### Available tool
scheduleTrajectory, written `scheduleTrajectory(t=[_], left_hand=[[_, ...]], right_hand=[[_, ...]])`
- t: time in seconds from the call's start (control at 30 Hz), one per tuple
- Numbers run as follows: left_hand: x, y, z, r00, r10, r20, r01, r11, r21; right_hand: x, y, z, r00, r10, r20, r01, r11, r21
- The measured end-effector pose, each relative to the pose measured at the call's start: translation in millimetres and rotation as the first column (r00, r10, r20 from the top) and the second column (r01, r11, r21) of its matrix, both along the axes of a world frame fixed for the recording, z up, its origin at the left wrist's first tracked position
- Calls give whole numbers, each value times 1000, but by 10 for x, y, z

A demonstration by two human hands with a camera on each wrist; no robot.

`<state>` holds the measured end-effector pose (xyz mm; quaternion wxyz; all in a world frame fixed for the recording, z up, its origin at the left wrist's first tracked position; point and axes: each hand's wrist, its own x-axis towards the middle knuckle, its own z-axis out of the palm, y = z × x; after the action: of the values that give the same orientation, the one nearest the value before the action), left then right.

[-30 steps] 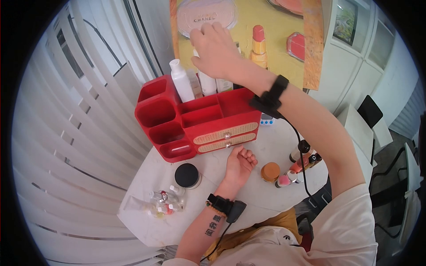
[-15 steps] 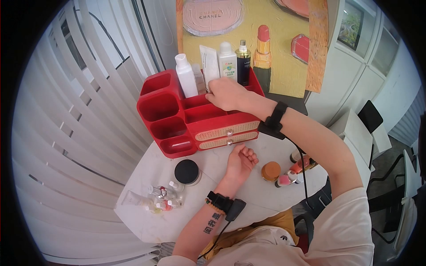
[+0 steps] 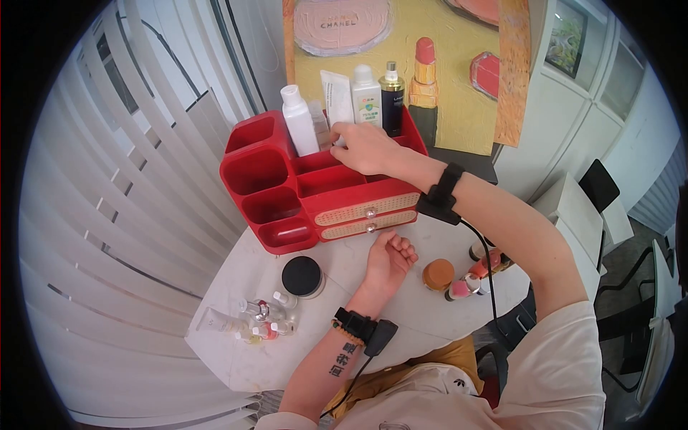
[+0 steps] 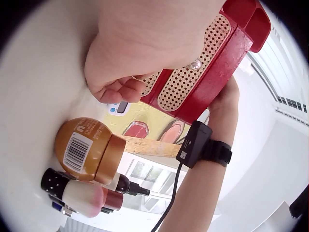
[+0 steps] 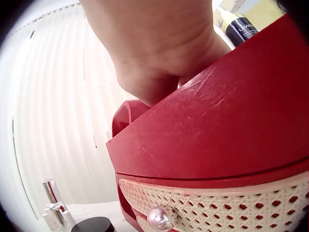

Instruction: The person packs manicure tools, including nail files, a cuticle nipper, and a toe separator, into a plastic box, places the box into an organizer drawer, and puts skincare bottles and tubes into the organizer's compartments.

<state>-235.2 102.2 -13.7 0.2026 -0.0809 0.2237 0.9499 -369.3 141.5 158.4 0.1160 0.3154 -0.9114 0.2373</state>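
My right hand (image 3: 367,149) reaches over the red organizer (image 3: 247,172), its fingers pointing down beside the foot of a white tube (image 3: 338,97). In the right wrist view the organizer's red wall hides the fingertips, and I cannot tell whether they grip anything. A white bottle (image 3: 299,122), a white bottle with a green label (image 3: 367,100) and a black spray bottle (image 3: 392,104) stand in the same back row. My left hand (image 3: 387,265) rests on the table in front of the woven-front drawers (image 3: 369,213), palm up, with loosely curled fingers holding nothing.
A black-lidded jar (image 3: 302,277) and several small bottles (image 3: 264,312) lie left of my left arm. On the right are an orange-brown jar (image 4: 84,147), a makeup brush (image 4: 82,197) and other cosmetics. Behind the organizer stands a painting (image 3: 466,107); blinds (image 3: 115,236) hang at the left.
My right hand has come down from high in front of the painting to the organizer's compartments, uncovering the white tube and bottles. Over the last half second it barely moves. My left hand stays put.
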Motion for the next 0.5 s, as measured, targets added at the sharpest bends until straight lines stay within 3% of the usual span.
scheduleTrajectory(t=[0.2,0.27,0.33,0.37,0.43,0.47,0.5], left_hand=[[0,2,25,1000,9,15,-8,1000,-7],[-8,6,18,1000,16,22,-17,1000,10],[0,4,7,1000,13,19,-13,1000,0],[9,1,8,1000,13,22,-13,1000,-2],[13,-1,33,1000,8,10,-8,1000,-18],[2,2,33,1000,5,7,-5,1000,-21],[-5,3,26,1000,6,18,-6,1000,-10]], right_hand=[[19,5,153,999,26,20,-26,999,34],[98,7,356,895,-5,-445,13,1000,15],[-8,-8,581,652,-36,-757,-16,998,-61],[-73,-8,676,655,-38,-755,-15,998,-63],[-179,0,861,575,-95,-813,185,983,16],[-192,-8,960,572,-99,-814,188,982,12],[-190,-29,1056,783,-103,-614,259,951,171]])
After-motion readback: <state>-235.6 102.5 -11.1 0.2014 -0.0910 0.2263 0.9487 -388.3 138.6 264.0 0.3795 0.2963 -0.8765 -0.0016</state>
